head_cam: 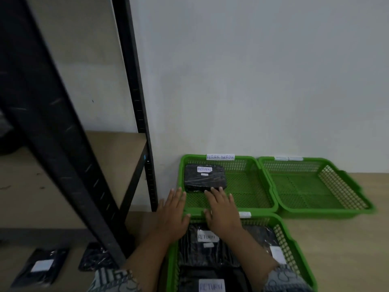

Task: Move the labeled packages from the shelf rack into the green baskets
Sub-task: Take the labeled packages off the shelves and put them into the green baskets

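Left hand [171, 209] flat, fingers straight and spread, holding nothing, over left rim of far green basket [248, 163]. Right hand [221, 207] just beside it, likewise flat and empty, fingertips at near edge of black package [205, 178] labelled RETURN, lying in that basket. Under both wrists: near green basket [283, 239] with more labelled packages [202, 251]. Right of right hand: third green basket [315, 165]. Left of left hand: shelf rack [63, 148], two low packages [40, 266].

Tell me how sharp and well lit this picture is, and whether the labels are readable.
Head view: the shelf rack is smeared by motion and slanted by the wide lens; the rim of the right basket blurs; lighting is dim and flat; RETURN on the far package reads, the tag on the near basket does not.
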